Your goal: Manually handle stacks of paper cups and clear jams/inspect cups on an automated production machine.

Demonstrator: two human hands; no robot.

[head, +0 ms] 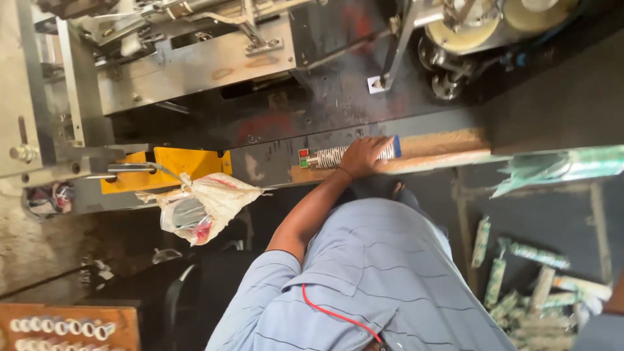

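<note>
Neither of my hands shows in the head view. A sliver of arm and sleeve [614, 305] at the right edge may be mine, but I cannot tell. In front of me a co-worker in a blue striped shirt [370, 279] reaches out one arm. That person's hand [361, 158] lies on a row of white-and-black printed packets [328, 156] with a blue end [396, 147]. The row rests on a wooden ledge [442, 151] of a grey metal machine [195, 65].
A white plastic sack [205, 205] hangs by a yellow machine part [179, 162]. Several green printed packets [533, 299] lie heaped at lower right. A green film strip [565, 166] runs along the ledge. Tape rolls [465, 32] sit top right. A wooden tray of white rings [58, 325] is at lower left.
</note>
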